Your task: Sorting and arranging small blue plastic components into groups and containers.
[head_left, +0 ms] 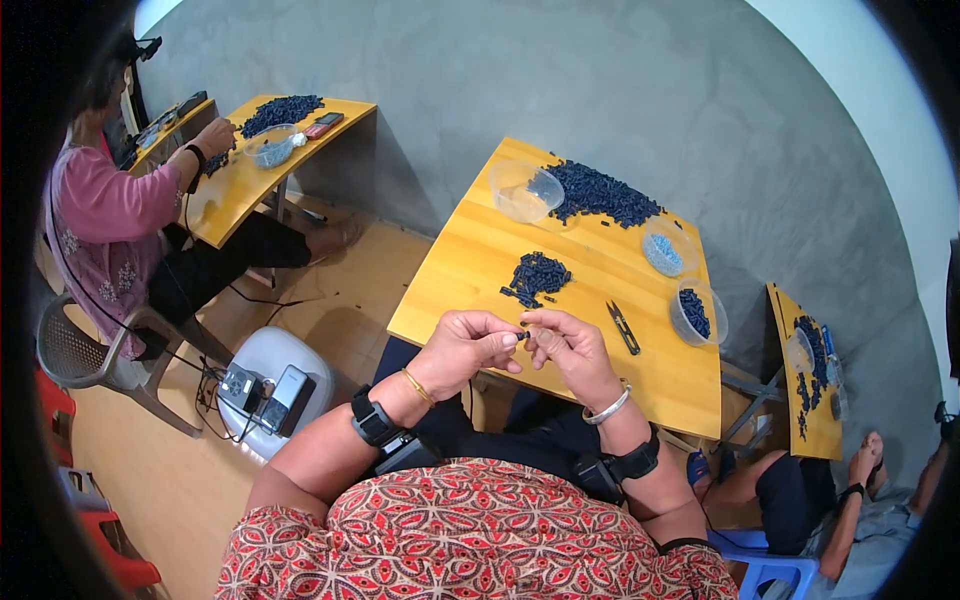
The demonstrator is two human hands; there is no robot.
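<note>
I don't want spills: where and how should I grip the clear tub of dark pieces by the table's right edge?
Grip the clear tub by its outer wall, probably with the right hand from the near side: it is round and open-topped, dark pieces lie inside, and another tub, of pale-blue bits, stands beyond it.

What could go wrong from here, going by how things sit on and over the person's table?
The small dark piece, pinched between the left hand and right hand by the table's near edge, could slip and drop.
The clear tub of dark pieces seems to overhang the right edge; a bump might tip it.
The black snips lie uncovered near the right hand, which might brush them.
</note>
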